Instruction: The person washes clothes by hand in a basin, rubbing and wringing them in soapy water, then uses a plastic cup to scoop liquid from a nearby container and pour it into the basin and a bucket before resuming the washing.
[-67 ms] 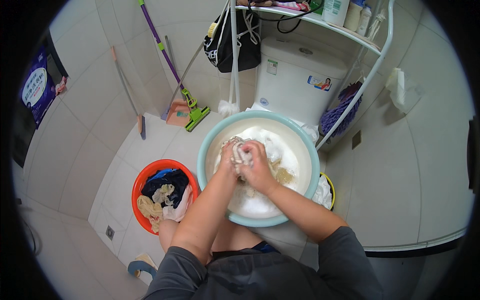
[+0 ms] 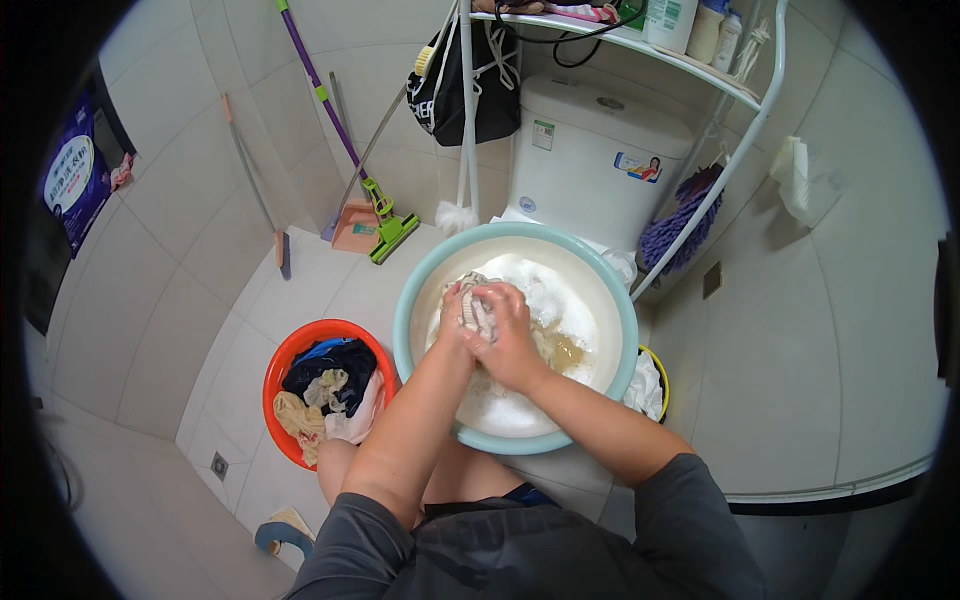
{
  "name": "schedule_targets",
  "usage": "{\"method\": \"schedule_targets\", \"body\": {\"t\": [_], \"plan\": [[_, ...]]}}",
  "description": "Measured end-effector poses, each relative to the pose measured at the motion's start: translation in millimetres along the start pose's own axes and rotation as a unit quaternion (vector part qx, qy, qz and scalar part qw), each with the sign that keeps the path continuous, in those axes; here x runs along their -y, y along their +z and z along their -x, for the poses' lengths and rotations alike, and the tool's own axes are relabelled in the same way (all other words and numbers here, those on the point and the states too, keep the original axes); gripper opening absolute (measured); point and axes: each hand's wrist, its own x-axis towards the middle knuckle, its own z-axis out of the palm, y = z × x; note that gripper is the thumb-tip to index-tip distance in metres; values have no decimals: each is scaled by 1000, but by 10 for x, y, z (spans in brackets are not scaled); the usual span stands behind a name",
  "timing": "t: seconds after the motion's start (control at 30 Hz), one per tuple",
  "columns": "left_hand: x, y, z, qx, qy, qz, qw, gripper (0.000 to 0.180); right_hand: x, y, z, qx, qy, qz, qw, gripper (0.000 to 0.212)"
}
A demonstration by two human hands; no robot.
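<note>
Bunched between my two hands is a wet, pale ribbed cloth (image 2: pixel 478 308), held over the basin (image 2: pixel 408 300), which has a light-blue rim. My left hand (image 2: pixel 453 318) grips the cloth from its left side. From the right, my right hand (image 2: pixel 513 338) presses on it with its fingers curled over the top. White suds (image 2: pixel 545 285) cover much of the water, with a murky yellowish patch to the right of my right hand. More of the wet fabric seems to lie below my hands, mostly hidden by them.
An orange-red tub (image 2: pixel 277 357) of clothes stands on the floor at the left. Behind the basin is a white toilet (image 2: pixel 590 150) under a rack (image 2: pixel 745 150). A green squeegee mop (image 2: pixel 395 238) and dustpan (image 2: pixel 356 228) lean at the back left. A yellow-rimmed bin (image 2: pixel 662 375) sits at the right.
My right hand has shifted slightly and its fingers close further over the cloth, rubbing it against my left hand. The basin and the things around it stay put.
</note>
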Motion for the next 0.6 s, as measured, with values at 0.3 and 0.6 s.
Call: {"method": "schedule_targets", "body": {"t": [0.3, 0.6], "plan": [[223, 707, 353, -175, 146, -215, 950, 17, -541, -28, -314, 137, 280, -13, 950, 40], [-138, 641, 585, -197, 169, -863, 434, 60, -736, -343, -93, 399, 232, 209, 862, 56]]}}
